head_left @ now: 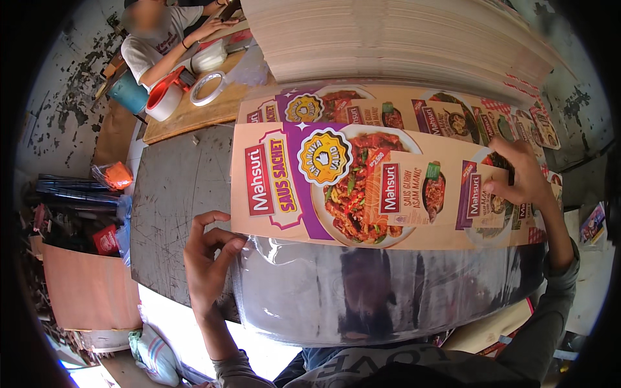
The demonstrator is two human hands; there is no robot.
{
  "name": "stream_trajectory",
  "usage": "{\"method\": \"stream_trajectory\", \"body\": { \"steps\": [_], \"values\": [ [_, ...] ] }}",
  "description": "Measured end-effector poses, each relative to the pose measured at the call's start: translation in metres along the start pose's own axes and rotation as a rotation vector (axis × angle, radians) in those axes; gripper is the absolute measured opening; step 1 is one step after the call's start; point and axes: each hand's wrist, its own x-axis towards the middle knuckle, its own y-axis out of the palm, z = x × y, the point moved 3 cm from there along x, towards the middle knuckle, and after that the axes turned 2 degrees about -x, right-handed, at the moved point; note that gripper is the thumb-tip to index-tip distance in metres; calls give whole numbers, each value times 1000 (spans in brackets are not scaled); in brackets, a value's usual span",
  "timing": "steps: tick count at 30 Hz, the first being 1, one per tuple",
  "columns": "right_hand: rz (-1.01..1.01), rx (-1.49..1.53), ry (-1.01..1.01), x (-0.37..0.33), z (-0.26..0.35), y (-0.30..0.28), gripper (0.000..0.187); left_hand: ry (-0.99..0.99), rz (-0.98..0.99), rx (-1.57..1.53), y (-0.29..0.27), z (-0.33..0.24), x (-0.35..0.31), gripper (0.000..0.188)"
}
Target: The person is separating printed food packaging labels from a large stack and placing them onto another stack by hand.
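Note:
A long printed sheet (284, 174) in cream and purple, with pictures of food, lies across a stack of clear plastic sheets (304, 284) on the table before me. At its lower left corner, my left hand (208, 262) has thumb and fingertips pinched on the edge of the clear plastic. My right hand (527, 178) is at the sheet's right end, its thumb on the printed face and its index finger by the upper edge; the other fingers are mostly hidden. Just beyond lies another printed sheet (259, 111) of the same design, partly covered.
A tall stack of cardboard sheets (388, 42) rises at the back. A wooden board (165, 132) at the far left bears a roll of tape (208, 88) and a red tape dispenser (169, 90). Behind it works another person (155, 48). Scratched dark tabletop (174, 187) shows at left.

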Motion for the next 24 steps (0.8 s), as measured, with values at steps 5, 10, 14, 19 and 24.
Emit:
{"method": "stream_trajectory", "body": {
  "steps": [5,10,14,19,24],
  "values": [
    [15,-17,-3,1,1,1,35,-56,1,-154,-7,6,-1,26],
    [3,-3,-29,1,3,0,36,-24,-7,-190,-10,7,-3,20],
    [-18,-26,-63,0,5,-2,36,3,-8,-176,-8,11,-2,18],
    [-32,-29,-66,-3,4,-3,37,3,-38,-161,-6,11,-3,17],
    [-102,-82,-95,-5,9,-6,37,4,-49,-109,-6,9,-3,16]
  ]
}}
